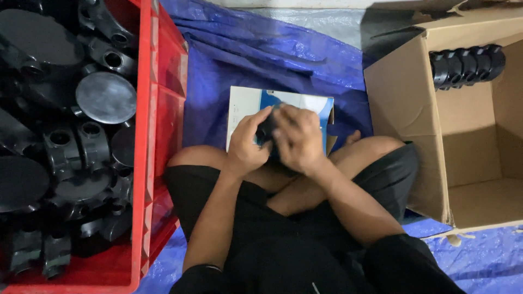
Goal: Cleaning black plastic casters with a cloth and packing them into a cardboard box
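I sit cross-legged on a blue tarp. My left hand and my right hand are closed together around a small black plastic part, held over my lap. The part is mostly hidden by my fingers. Just beyond my hands lies a small white and blue box, partly covered by them.
A red crate on the left holds several black round plastic fittings and lids. An open cardboard box lies on its side at the right with a row of stacked black parts inside. Bare floor shows beyond the tarp.
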